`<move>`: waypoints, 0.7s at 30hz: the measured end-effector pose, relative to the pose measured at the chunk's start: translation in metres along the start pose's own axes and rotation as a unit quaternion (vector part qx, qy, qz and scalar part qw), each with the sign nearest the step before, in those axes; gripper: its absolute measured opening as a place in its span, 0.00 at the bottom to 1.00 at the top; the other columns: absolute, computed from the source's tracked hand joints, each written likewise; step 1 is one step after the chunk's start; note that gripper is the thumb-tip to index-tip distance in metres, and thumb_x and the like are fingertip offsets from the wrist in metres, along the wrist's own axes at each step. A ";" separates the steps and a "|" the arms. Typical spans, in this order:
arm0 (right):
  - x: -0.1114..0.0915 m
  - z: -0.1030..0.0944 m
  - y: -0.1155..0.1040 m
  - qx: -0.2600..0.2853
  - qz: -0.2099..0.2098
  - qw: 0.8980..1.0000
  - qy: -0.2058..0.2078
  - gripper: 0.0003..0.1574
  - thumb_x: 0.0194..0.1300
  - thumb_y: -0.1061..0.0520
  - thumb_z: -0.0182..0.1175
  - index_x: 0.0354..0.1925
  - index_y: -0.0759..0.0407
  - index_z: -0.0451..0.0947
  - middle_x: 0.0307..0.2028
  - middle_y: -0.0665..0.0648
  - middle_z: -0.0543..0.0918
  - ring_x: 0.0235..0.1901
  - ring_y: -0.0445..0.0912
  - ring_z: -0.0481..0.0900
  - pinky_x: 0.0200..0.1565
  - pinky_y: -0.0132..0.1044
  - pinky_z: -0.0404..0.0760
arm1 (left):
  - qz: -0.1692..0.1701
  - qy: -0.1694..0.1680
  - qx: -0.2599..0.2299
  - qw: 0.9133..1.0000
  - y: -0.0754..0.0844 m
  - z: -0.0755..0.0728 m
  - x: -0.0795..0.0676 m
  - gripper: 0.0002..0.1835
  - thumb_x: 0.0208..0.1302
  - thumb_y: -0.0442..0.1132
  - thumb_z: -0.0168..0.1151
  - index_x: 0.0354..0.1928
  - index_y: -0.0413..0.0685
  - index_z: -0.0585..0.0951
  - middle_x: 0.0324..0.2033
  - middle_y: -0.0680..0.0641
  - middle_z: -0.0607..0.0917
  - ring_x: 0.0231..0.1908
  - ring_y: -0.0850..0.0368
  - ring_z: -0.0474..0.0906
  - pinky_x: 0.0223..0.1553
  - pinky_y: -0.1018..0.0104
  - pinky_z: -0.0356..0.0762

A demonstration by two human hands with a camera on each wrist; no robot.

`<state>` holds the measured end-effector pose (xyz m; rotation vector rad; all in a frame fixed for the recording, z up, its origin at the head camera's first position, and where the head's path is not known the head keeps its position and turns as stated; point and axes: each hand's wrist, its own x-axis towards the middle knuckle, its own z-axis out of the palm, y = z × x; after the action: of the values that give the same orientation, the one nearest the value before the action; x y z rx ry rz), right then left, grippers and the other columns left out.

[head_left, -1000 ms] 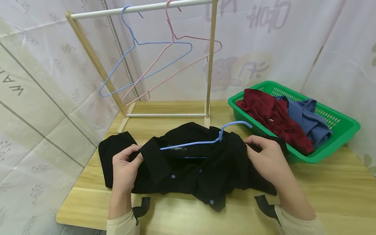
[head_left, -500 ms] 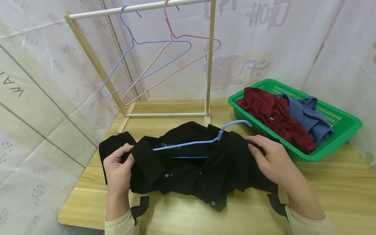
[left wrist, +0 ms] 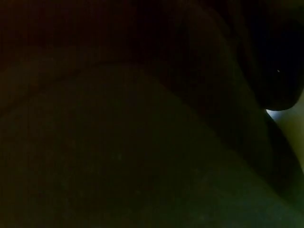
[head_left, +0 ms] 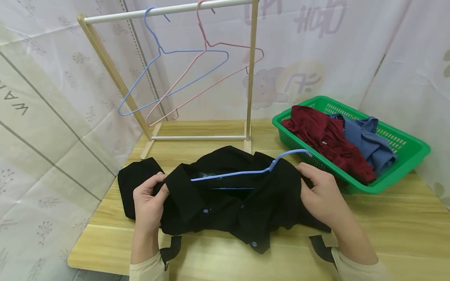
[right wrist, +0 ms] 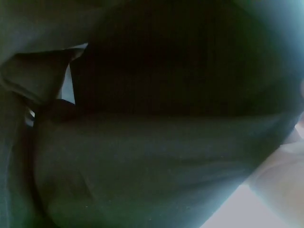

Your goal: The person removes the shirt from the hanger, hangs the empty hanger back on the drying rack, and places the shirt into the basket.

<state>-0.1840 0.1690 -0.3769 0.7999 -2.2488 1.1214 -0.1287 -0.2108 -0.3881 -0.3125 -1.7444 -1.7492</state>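
Observation:
A black button-up shirt (head_left: 218,214) lies spread on the table, its collar turned toward the rack. Through the neck opening runs a blue hanger (head_left: 239,173); its hook sticks out above the right side of the collar, and its ends are hidden inside the cloth. My left hand (head_left: 149,197) pinches the shirt at the left shoulder, beside the collar. On the other side my right hand (head_left: 320,191) pinches the right shoulder between thumb and fingers. Dark cloth fills most of the right wrist view, and the left wrist view is nearly black.
Behind the shirt stands a wooden rack (head_left: 251,86) with a second blue hanger (head_left: 175,50) and a pink hanger (head_left: 190,66) on its bar. At the right, a green basket (head_left: 404,168) holds a dark red garment (head_left: 320,128) and a blue garment (head_left: 365,136).
The hanger's hook has shifted a little to the right relative to the shirt. Both hands keep their hold on the shoulders; the left one went slightly left and came back.

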 end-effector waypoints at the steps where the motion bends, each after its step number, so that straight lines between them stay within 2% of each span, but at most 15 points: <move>1: 0.000 0.000 -0.001 0.002 -0.001 1.000 0.006 0.17 0.61 0.73 0.57 0.31 0.49 0.77 0.27 0.42 0.72 0.26 0.31 0.66 0.30 0.25 0.66 | 0.005 0.000 -0.004 1.000 -0.001 0.000 0.000 0.03 0.60 0.19 0.60 0.32 0.28 0.82 0.22 0.52 0.77 0.27 0.58 0.70 0.31 0.70 0.69; 4: 0.000 -0.001 -0.001 0.006 0.000 1.000 0.026 0.17 0.61 0.73 0.58 0.33 0.50 0.80 0.28 0.42 0.76 0.27 0.31 0.68 0.31 0.25 0.68 | 0.039 0.003 -0.018 0.999 -0.002 -0.001 0.001 0.04 0.60 0.18 0.58 0.34 0.27 0.81 0.26 0.51 0.78 0.31 0.56 0.71 0.35 0.69 0.70; 7: 0.000 -0.005 0.001 0.021 0.007 0.999 0.038 0.16 0.61 0.73 0.59 0.34 0.52 0.82 0.28 0.43 0.78 0.27 0.32 0.70 0.31 0.24 0.70 | 0.062 0.032 -0.035 0.997 -0.003 -0.004 0.003 0.05 0.61 0.19 0.57 0.36 0.26 0.82 0.34 0.48 0.80 0.39 0.54 0.72 0.38 0.70 0.72; 9: 0.000 -0.008 0.003 0.041 0.027 0.998 0.046 0.15 0.62 0.73 0.58 0.33 0.54 0.81 0.26 0.43 0.77 0.25 0.33 0.71 0.30 0.24 0.70 | 0.060 0.072 -0.046 0.995 -0.004 -0.008 0.004 0.05 0.62 0.20 0.58 0.37 0.26 0.82 0.38 0.47 0.81 0.44 0.53 0.73 0.41 0.72 0.75; 12: -0.001 -0.014 0.003 0.073 0.084 0.992 0.065 0.11 0.65 0.72 0.56 0.34 0.60 0.81 0.25 0.41 0.78 0.23 0.34 0.73 0.28 0.23 0.72 | 0.034 0.126 -0.037 0.991 -0.005 -0.016 0.006 0.05 0.62 0.21 0.59 0.38 0.23 0.82 0.39 0.48 0.82 0.45 0.55 0.75 0.42 0.74 0.77; 13: -0.001 -0.016 0.002 0.080 0.105 0.989 0.071 0.10 0.66 0.71 0.55 0.34 0.61 0.81 0.24 0.41 0.78 0.22 0.35 0.73 0.27 0.23 0.73 | 0.019 0.136 -0.016 0.990 -0.005 -0.018 0.006 0.05 0.62 0.21 0.60 0.38 0.22 0.81 0.39 0.49 0.83 0.45 0.56 0.76 0.44 0.75 0.77; 15: 0.000 -0.018 -0.001 0.088 0.146 0.982 0.085 0.08 0.68 0.68 0.56 0.36 0.62 0.81 0.25 0.38 0.79 0.22 0.34 0.75 0.28 0.22 0.75 | -0.019 0.131 0.058 0.989 -0.005 -0.023 0.005 0.06 0.62 0.23 0.60 0.38 0.24 0.82 0.38 0.52 0.83 0.44 0.58 0.76 0.45 0.77 0.77; 18: 0.002 -0.017 -0.005 0.109 0.179 0.974 0.086 0.07 0.70 0.64 0.56 0.40 0.63 0.82 0.28 0.38 0.82 0.25 0.35 0.78 0.32 0.22 0.78 | -0.060 0.083 0.187 0.977 -0.006 -0.024 0.004 0.06 0.63 0.25 0.61 0.40 0.33 0.84 0.40 0.56 0.82 0.44 0.63 0.77 0.44 0.79 0.76; 19: 0.002 -0.015 -0.006 0.108 0.183 0.974 0.082 0.08 0.70 0.63 0.57 0.41 0.63 0.82 0.29 0.38 0.83 0.26 0.34 0.79 0.33 0.22 0.78 | -0.062 0.069 0.211 0.973 -0.006 -0.023 0.003 0.07 0.64 0.25 0.61 0.41 0.37 0.85 0.41 0.56 0.83 0.44 0.63 0.77 0.44 0.80 0.76; 21: 0.002 -0.011 -0.008 0.106 0.184 0.975 0.072 0.08 0.70 0.62 0.57 0.43 0.63 0.82 0.30 0.38 0.83 0.27 0.35 0.80 0.33 0.23 0.79 | -0.048 0.067 0.201 0.976 -0.006 -0.019 0.002 0.10 0.63 0.23 0.59 0.43 0.37 0.84 0.44 0.53 0.82 0.45 0.61 0.78 0.45 0.79 0.77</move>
<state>-0.1779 0.1736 -0.3659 0.3676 -2.2331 1.5574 -0.1282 -0.2305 -0.3933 0.0627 -1.9852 -1.3979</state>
